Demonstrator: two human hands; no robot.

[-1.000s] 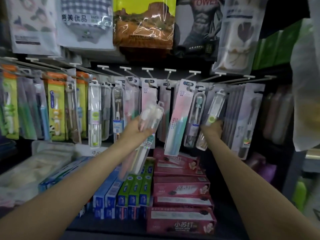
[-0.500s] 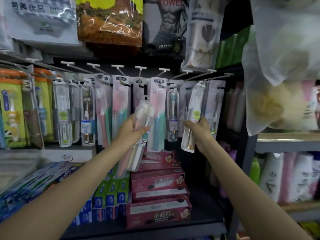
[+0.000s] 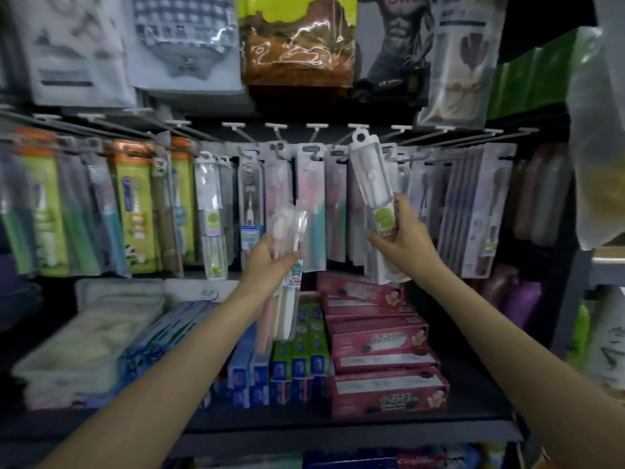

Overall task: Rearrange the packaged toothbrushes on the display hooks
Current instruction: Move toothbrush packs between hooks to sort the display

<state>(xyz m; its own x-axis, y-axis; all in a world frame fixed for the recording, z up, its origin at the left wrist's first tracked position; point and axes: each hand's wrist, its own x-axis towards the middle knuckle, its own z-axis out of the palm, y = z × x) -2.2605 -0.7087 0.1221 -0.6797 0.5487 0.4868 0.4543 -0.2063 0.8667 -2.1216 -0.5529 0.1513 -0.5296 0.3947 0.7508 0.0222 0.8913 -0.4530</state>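
My left hand (image 3: 269, 264) grips a clear multi-pack of pastel toothbrushes (image 3: 285, 265), held upright in front of the hanging row. My right hand (image 3: 404, 240) holds a clear single toothbrush pack with a green label (image 3: 372, 184); it is off its hook and tilted left, its hang hole up near the hook tips. A row of white display hooks (image 3: 318, 128) runs across the rack, with many packaged toothbrushes (image 3: 209, 211) hanging below them.
Pink toothpaste boxes (image 3: 382, 336) and green and blue toothpaste boxes (image 3: 297, 363) are stacked on the dark shelf (image 3: 338, 423) below. Bagged textiles (image 3: 297, 38) hang above. A white bin (image 3: 88, 336) sits lower left. A bag (image 3: 598, 147) hangs at the right edge.
My right hand has pulled the green-labelled pack free of its hook and raised it, tilting it left. My left hand keeps the multi-pack. The view swung back to the left.
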